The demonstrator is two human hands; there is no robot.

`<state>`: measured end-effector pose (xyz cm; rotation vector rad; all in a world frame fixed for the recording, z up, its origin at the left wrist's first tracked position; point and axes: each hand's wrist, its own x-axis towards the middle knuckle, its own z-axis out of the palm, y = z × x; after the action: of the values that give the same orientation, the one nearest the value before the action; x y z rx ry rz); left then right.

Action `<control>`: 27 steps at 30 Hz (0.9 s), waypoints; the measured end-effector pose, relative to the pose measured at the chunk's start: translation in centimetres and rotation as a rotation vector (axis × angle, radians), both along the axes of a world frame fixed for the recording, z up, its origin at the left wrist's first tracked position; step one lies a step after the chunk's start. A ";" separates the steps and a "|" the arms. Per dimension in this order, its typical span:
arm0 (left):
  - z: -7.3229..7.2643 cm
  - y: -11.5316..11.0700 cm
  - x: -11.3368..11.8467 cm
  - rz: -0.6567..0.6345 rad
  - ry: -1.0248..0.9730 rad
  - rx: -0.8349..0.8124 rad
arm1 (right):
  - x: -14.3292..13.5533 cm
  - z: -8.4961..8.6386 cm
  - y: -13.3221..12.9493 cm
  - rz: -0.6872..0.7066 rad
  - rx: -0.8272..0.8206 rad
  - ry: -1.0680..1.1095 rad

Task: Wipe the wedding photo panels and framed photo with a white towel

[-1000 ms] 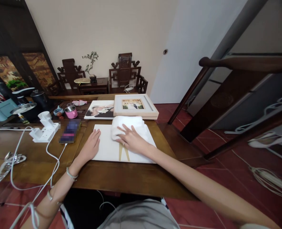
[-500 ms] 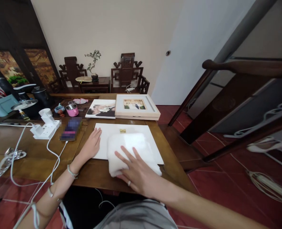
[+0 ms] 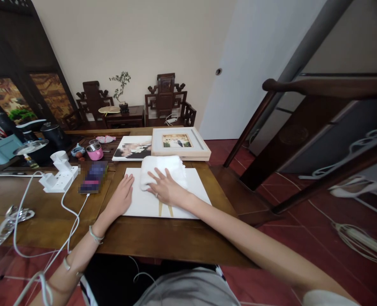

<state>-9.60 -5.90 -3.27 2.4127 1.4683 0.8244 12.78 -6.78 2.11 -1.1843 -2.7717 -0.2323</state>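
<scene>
A white rectangular panel point(image 3: 140, 204) lies flat on the wooden table point(image 3: 137, 236) in front of me. Two narrow gold strips point(image 3: 165, 209) show near its front edge. My right hand point(image 3: 166, 189) rests flat with fingers spread on a folded white cloth point(image 3: 172, 165), which covers the far middle of the panel. On the panel's left edge lies my left hand point(image 3: 123, 195), its fingers stretched out and nothing in its grasp. The hardware at the panel's far edge is hidden under the cloth.
Behind the panel are a framed picture point(image 3: 204, 146) and a photo print point(image 3: 120, 153). To the left are a phone point(image 3: 94, 176), a white power strip point(image 3: 59, 182) with cables, a pink cup point(image 3: 94, 151) and a silver clip point(image 3: 8, 225). A wooden chair point(image 3: 290, 123) stands at the right.
My right hand has pushed the cloth away from me and slightly left, from the panel's front right to its far side, uncovering the gold strips. My left hand stays on the left edge.
</scene>
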 end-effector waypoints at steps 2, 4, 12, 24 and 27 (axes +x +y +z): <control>-0.1 0.0 0.0 0.004 0.000 0.001 | -0.2 -0.3 -2.2 0.023 0.012 -0.021; -0.1 0.0 0.0 0.008 0.001 0.005 | -0.4 -0.5 -5.1 0.037 0.013 -0.019; -0.4 0.2 -0.2 -0.010 -0.013 0.042 | -1.2 0.3 -11.4 0.136 -0.111 0.039; -0.1 0.2 -0.1 -0.028 -0.055 0.000 | -2.9 0.0 1.1 -0.021 0.034 0.004; -0.2 0.2 -0.2 -0.039 -0.057 0.006 | -2.9 -0.2 0.5 0.009 0.052 -0.009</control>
<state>-9.84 -5.68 -3.50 2.3936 1.3954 0.8829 9.83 -6.29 1.96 -1.1608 -2.7605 -0.3071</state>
